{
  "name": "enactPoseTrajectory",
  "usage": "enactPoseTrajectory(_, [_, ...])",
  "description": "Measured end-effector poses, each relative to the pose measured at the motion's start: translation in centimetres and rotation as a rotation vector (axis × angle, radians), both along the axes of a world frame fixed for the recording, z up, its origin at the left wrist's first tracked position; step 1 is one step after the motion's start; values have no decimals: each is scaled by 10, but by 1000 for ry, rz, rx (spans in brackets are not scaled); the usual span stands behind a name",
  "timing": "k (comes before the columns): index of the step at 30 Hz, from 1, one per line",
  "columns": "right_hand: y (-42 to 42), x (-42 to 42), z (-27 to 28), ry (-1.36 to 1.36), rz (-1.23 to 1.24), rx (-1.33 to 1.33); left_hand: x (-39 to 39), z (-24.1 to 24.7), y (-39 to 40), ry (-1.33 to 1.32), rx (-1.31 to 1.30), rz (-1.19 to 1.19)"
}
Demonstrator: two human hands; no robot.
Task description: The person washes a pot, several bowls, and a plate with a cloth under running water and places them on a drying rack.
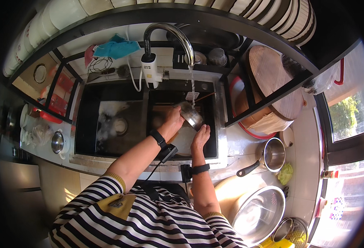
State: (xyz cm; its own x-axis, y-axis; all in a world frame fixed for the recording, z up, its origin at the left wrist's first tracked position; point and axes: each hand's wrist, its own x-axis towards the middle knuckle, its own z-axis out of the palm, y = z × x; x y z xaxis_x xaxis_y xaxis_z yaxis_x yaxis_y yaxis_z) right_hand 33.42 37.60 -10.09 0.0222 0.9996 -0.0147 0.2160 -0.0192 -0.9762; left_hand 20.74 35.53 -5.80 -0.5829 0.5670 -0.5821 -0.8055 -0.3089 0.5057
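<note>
Both my hands hold a metal bowl (pixel 191 117) tilted over the right basin (pixel 213 139) of a dark double sink. My left hand (pixel 172 121) grips its left side, and my right hand (pixel 201 136) has the lower right edge. Water runs in a thin stream from the curved chrome faucet (pixel 169 27) onto the bowl. Below the bowl, part of the right basin's contents is hidden by my hands. White suds lie in the left basin (pixel 107 145) around its round drain (pixel 120 126).
A black rack (pixel 197 15) arches over the sink, with stacked bowls (pixel 67 15) on top. To the right are a wooden lid (pixel 271 80), a saucepan (pixel 273 155) and a large metal basin (pixel 258 214). A small metal bowl (pixel 57 142) sits left; a blue cloth (pixel 116 48) hangs behind.
</note>
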Motion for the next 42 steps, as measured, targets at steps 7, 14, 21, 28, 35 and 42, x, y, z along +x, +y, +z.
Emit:
enactPoseTrajectory(7, [-5,32,16,-36,217,-89,-15,27,-16,-227,123,-18])
enactPoseTrajectory(14, [-4,47,4,-65,380,-69,-64,49,-93,-148,133,-110])
enactPoseTrajectory(21, [-6,41,-4,62,531,-115,-91,118,-153,-46,237,-102])
enactPoseTrajectory(28, [-21,34,-1,136,655,-164,-122,127,-232,84,466,-143])
enactPoseTrajectory(35, [-36,37,-8,13,826,-94,-104,261,-384,565,249,-275])
enactPoseTrajectory(42, [-50,28,-18,-76,885,-11,-79,365,-544,889,216,161])
